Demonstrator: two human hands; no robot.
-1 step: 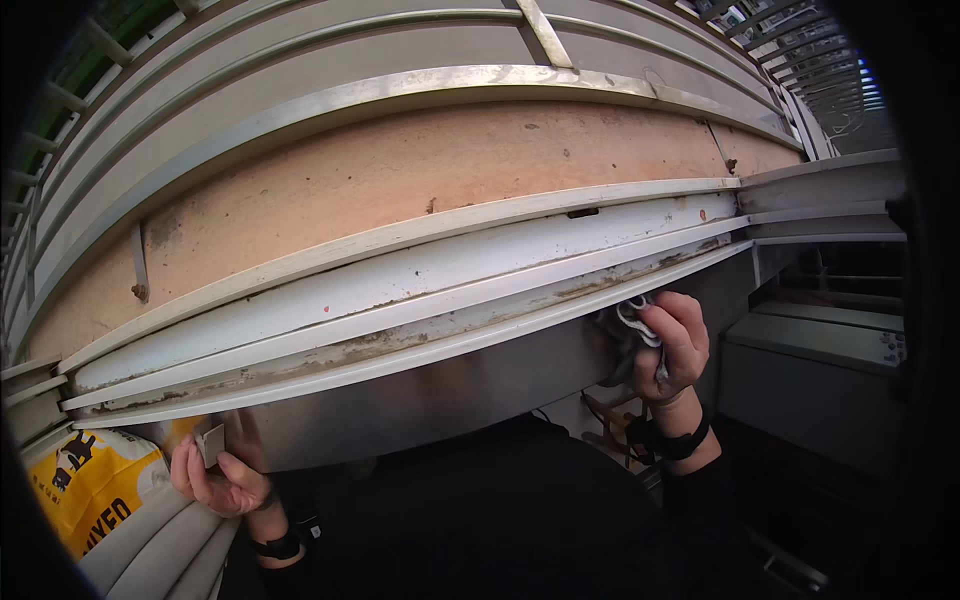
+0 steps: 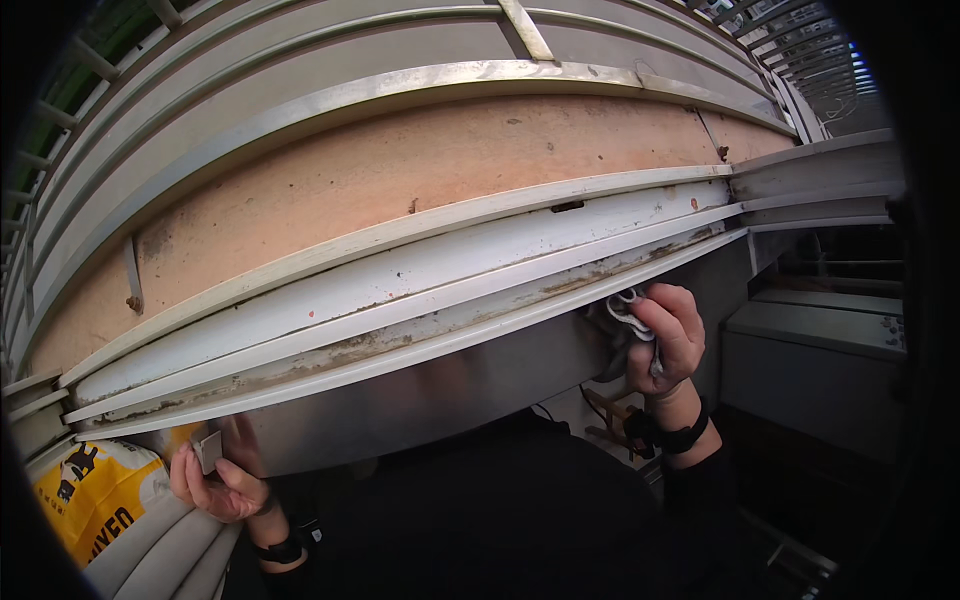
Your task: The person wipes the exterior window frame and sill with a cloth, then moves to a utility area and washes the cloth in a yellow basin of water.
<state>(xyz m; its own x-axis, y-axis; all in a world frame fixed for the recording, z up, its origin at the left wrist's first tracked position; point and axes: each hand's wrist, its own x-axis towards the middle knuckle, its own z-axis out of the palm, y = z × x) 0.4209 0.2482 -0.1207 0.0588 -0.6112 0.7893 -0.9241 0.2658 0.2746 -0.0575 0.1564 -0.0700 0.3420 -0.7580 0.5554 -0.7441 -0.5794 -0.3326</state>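
A long metal frame (image 2: 400,290) of pale channel rails spans the view from near left to far right, with a rusty orange-brown panel (image 2: 400,170) set above the rails and a grey sheet-metal face (image 2: 430,400) hanging below them. The rails look painted off-white, streaked with rust and grime along their grooves.

The right hand (image 2: 665,340) is closed around a crumpled grey-white cloth (image 2: 625,310), pressing it up against the lower rail's edge toward the right end. The cloth looks soft and light, easily bunched, and is best gripped in a wad as it is here. The left hand (image 2: 215,480) sits at the near left, under the frame's lower edge, fingers curled around a small flat grey piece (image 2: 208,448); it may be a tab of the sheet metal or a separate bit, the view is too poor to tell.

The frame seems stiff and heavy, with thin edges that could be sharp, so its flat undersides look like the safest holds. A yellow printed sack (image 2: 90,495) lies at the near left. Both wrists wear dark bands.
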